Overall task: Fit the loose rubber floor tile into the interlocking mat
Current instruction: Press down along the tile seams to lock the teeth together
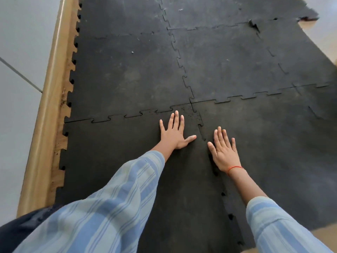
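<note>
A black rubber floor tile (113,152) lies at the near left of the interlocking mat (228,70), its toothed edges meeting the neighbours. My left hand (174,132) rests flat on its far right corner, fingers spread. My right hand (225,150), with a red thread at the wrist, lies flat on the adjoining tile (282,152) just right of the seam (217,172). Small gaps show along that seam nearer to me. Neither hand holds anything.
A wooden skirting strip (49,106) runs along the left edge, with a pale wall (20,88) beyond. Bare tan floor shows at the far right (326,39) and near right corner. A torn spot (254,25) marks the far mat seam.
</note>
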### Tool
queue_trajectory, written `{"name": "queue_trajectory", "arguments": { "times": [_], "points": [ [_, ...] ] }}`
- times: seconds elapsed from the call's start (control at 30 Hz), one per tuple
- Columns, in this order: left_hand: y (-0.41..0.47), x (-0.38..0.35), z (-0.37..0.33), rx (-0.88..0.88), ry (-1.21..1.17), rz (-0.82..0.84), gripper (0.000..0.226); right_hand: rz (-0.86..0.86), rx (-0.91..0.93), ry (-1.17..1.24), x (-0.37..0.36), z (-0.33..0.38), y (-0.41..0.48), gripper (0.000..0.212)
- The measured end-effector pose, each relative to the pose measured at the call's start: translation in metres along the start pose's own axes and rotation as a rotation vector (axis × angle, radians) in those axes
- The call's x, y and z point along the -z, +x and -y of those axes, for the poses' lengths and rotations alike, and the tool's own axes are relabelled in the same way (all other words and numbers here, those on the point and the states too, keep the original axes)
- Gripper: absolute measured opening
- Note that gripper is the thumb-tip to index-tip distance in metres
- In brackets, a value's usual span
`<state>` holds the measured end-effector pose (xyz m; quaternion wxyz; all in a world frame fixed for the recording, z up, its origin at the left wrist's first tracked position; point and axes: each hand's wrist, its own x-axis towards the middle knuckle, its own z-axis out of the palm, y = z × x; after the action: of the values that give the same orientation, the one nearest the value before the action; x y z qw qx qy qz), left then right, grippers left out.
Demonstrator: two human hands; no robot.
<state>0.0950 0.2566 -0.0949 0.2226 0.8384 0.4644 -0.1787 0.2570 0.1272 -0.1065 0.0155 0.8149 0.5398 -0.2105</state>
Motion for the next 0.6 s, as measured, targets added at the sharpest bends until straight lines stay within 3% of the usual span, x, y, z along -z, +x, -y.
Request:
{"name": "queue_trajectory", "arguments": {
  "times": [0.13, 0.6],
  "points": [
    [-0.003, -0.017, -0.012, -0.012, -0.008, -0.047, 0.102, 0.03, -0.07, 0.003, -0.01, -0.008, -0.018, 0.065],
    [-0.003, -0.014, -0.013, 0.001, 0.034, -0.026, 0.103, 0.166, -0.049, 0.053, 0.001, -0.016, -0.004, 0.075]
  ]
}}
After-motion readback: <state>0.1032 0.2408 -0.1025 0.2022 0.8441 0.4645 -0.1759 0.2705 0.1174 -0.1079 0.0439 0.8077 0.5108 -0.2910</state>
